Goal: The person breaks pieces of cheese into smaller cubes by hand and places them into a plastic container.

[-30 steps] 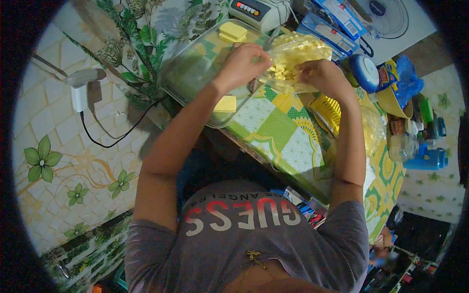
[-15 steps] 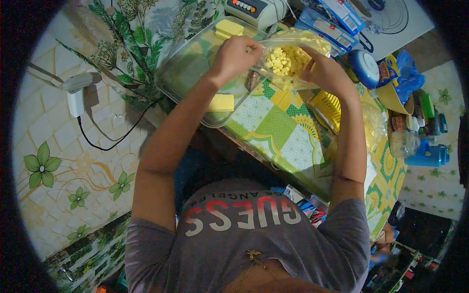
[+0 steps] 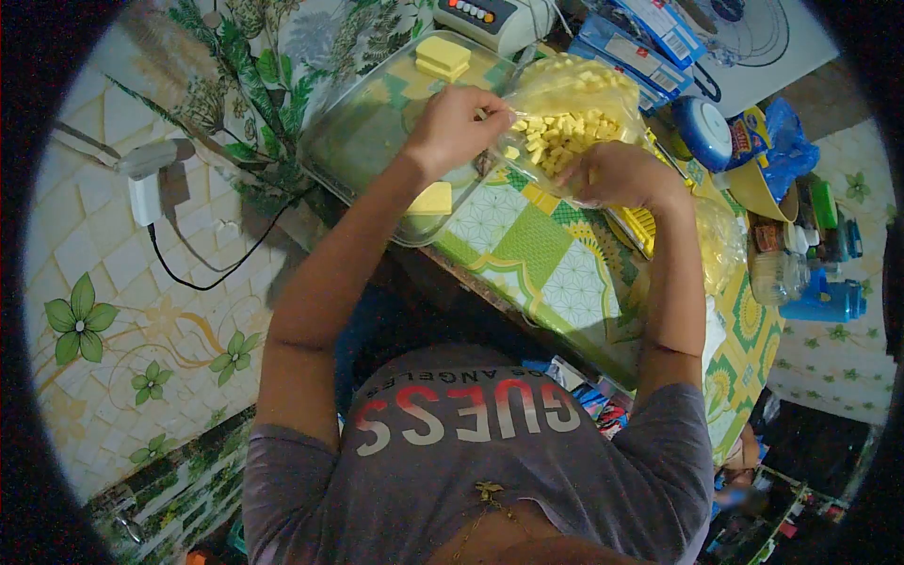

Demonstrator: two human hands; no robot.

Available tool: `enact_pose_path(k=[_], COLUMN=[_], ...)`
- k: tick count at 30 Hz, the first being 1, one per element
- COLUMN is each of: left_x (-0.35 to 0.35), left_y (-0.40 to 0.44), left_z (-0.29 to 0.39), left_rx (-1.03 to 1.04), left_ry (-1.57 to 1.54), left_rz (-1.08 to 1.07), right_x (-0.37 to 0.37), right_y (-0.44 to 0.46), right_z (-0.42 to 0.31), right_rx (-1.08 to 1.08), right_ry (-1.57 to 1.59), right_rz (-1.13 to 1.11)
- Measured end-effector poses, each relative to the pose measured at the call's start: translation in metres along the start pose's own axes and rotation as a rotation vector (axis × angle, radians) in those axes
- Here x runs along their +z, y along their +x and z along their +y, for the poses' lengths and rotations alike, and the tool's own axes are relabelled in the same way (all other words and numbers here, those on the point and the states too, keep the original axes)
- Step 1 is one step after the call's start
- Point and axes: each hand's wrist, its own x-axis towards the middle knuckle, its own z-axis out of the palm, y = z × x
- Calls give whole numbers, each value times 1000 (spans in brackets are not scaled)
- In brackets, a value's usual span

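Observation:
A clear plastic bag [image 3: 565,80] full of small yellow cubes [image 3: 556,137] lies on the table. My left hand [image 3: 461,127] pinches the bag's left edge between thumb and finger, over the rim of a clear plastic tub [image 3: 353,127]. On the bag's near side, my right hand [image 3: 626,176] has its fingers curled down at the opening, gripping the bag's edge; its fingertips are partly hidden. Two stacked yellow blocks [image 3: 443,58] sit at the far end of the tub, and another yellow block [image 3: 431,200] at its near end.
Beneath the right forearm is a yellow slotted tray [image 3: 636,226]. A patterned green and yellow cloth [image 3: 574,273] covers the table. Farther right are a blue and white bowl [image 3: 702,134], a yellow bowl [image 3: 758,193] and jars [image 3: 780,276]. Blue packets [image 3: 626,56] lie behind the bag.
My right hand has come out from the bag's mouth toward me, to its near edge. The bag's opening has spread and more cubes show. My left hand stays nearly in place.

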Motion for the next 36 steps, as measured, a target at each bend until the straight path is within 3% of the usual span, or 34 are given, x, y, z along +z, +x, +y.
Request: enact_pose_path(k=[4, 7, 10, 13, 22, 25, 29, 32, 36], left_x=[-2, -3, -2, -6, -32, -33, -35, -34, -35], left_y=[-6, -7, -7, -12, -37, -42, -49, -51, -51], left_z=[9, 11, 1, 7, 46, 49, 52, 41, 37], left_rx=[9, 11, 81, 153, 100, 51, -27, 170, 132], left_ry=[56, 79, 60, 25, -291, -456, -626, -568, -770], left_rz=[-26, -47, 22, 99, -48, -52, -75, -116, -187], right_x=[-3, 4, -4, -2, -10, -5, -11, -14, -17], right_y=[-3, 3, 5, 11, 5, 15, 10, 7, 4], right_z=[-10, -2, -7, 6, -9, 2, 0, -9, -10], right_rx=[10, -2, 142, -149, -33, -162, -124, -209, -249], right_ry=[-17, -8, 65, 177, 329, 531, 835, 1033, 1173], right_rz=[-44, 90, 241, 437, 469, 523, 482, 485, 385])
